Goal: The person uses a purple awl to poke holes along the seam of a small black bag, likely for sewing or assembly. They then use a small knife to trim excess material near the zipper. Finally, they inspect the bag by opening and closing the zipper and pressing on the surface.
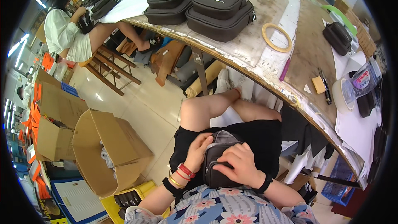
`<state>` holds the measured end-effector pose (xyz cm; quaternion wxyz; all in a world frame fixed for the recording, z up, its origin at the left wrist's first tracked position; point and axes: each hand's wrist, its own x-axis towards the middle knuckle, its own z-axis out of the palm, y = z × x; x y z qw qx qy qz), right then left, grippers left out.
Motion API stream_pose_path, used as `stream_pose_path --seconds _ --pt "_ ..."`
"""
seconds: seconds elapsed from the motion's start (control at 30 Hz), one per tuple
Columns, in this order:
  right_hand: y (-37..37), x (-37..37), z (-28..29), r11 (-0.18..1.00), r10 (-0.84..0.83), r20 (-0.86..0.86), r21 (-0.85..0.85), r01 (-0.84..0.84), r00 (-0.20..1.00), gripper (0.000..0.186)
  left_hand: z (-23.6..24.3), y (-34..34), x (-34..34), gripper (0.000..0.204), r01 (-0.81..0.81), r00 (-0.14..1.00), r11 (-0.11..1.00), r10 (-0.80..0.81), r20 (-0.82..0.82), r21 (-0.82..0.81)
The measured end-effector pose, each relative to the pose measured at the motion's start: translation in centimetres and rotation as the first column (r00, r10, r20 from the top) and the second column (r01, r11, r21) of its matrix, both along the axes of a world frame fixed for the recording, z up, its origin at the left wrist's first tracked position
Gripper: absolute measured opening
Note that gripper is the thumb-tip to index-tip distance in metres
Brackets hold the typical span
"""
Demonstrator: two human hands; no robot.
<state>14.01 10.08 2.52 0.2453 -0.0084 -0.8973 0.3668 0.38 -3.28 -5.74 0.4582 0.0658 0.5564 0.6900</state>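
A small dark zippered bag (215, 157) rests on my lap with its top unzipped, and a grey lining shows inside. My left hand (200, 151) grips the bag's left upper edge, fingers at the opening. Over the front of the bag lies my right hand (238, 161), its thumb and fingers bent together near the front zipper. What sits between those right fingertips is too small to make out, perhaps the zipper's pull.
Stacked dark bags (219, 12) stand on the worktable (257, 54), with a tape ring (276, 37), a purple-handled tool (285, 69) and a plastic bottle (365, 81). A cardboard box (124, 149) and a yellow crate (110, 211) are at my left. Another person (68, 29) sits on a stool.
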Motion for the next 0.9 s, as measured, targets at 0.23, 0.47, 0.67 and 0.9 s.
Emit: stream_pose_path --seconds 0.23,0.47,0.67,0.9 --pt "1.8 -1.2 -0.5 0.994 0.014 0.0 -0.104 -0.014 1.0 0.023 6.7 -1.8 -1.8 0.02 0.118 0.422 0.992 -0.082 -0.903 -0.035" --pt "0.9 -1.2 0.2 1.0 0.003 -0.004 -0.022 -0.003 1.0 0.023 8.2 -1.4 -2.0 0.015 0.019 0.285 0.971 -0.235 -0.929 -0.24" --pt "1.7 -1.2 -0.2 0.99 0.071 -0.015 -0.122 -0.073 0.997 0.022 5.2 -2.0 -2.6 0.021 0.225 0.971 0.974 -0.224 -0.084 0.006" --pt "2.8 -1.9 -0.6 0.987 0.026 0.073 -0.162 -0.014 0.997 0.019 4.7 -1.2 -2.4 0.021 0.215 0.971 0.976 -0.209 -0.12 0.04"
